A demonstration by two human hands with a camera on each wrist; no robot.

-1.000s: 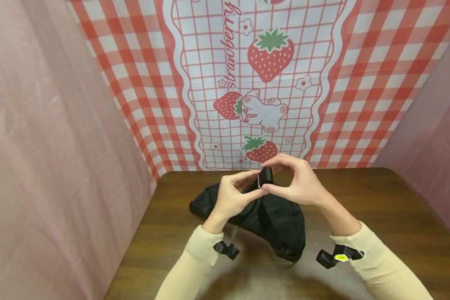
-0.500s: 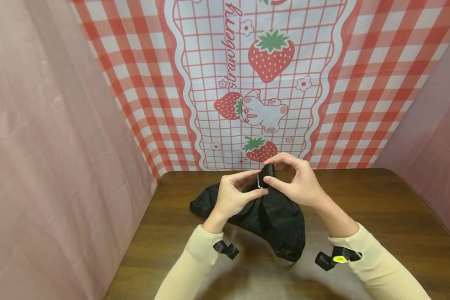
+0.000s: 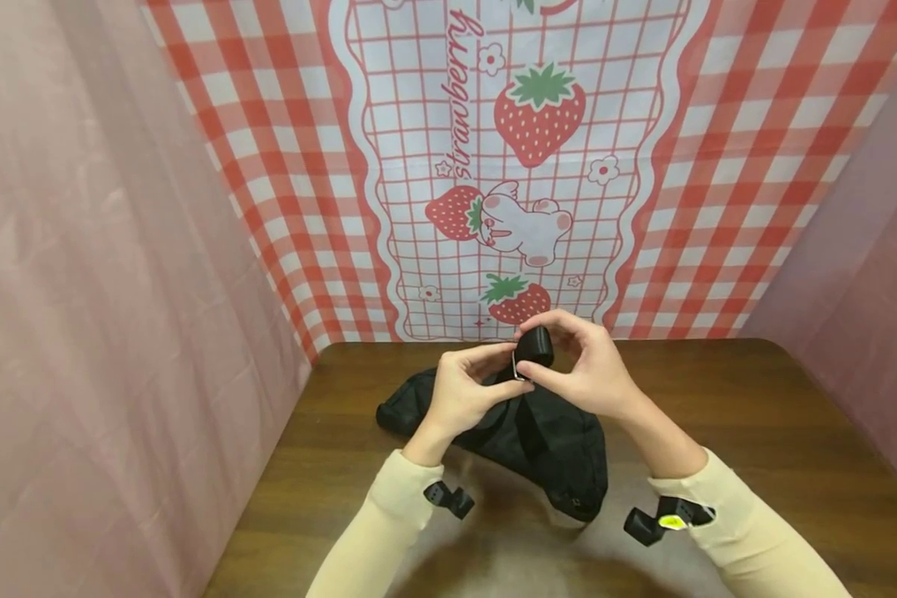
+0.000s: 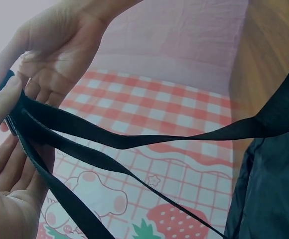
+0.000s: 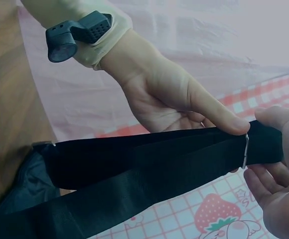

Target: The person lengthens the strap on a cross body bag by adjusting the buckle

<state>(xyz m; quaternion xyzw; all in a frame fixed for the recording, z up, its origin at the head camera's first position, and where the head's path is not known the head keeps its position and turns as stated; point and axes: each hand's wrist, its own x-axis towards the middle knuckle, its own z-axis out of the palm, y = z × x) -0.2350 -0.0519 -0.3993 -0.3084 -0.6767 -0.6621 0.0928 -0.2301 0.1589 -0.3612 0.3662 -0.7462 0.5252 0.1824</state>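
Note:
A black fabric bag [image 3: 561,448] lies on the wooden table in the head view. Its black strap [image 5: 134,191] is raised off it between both hands. A thin silver slider buckle [image 5: 245,151] sits across the strap. My left hand [image 3: 463,397] pinches strap and buckle between thumb and fingers. On the other side, my right hand [image 3: 594,374] pinches a short loop of strap close to the buckle, thumb right at the metal. In the left wrist view, several lengths of strap [image 4: 104,130] run from the hands toward the bag [image 4: 271,186].
A brown wooden table [image 3: 718,415] carries the bag. Behind it hangs a red-and-white checked strawberry cloth [image 3: 732,166]. Pink curtains [image 3: 105,249] line both sides. Small black cameras [image 3: 448,498] sit on both wrists.
My right thumb and fingers have shifted left toward the buckle, and the strap loop there has risen and bulged out wider. My left hand and the bag stay nearly in place.

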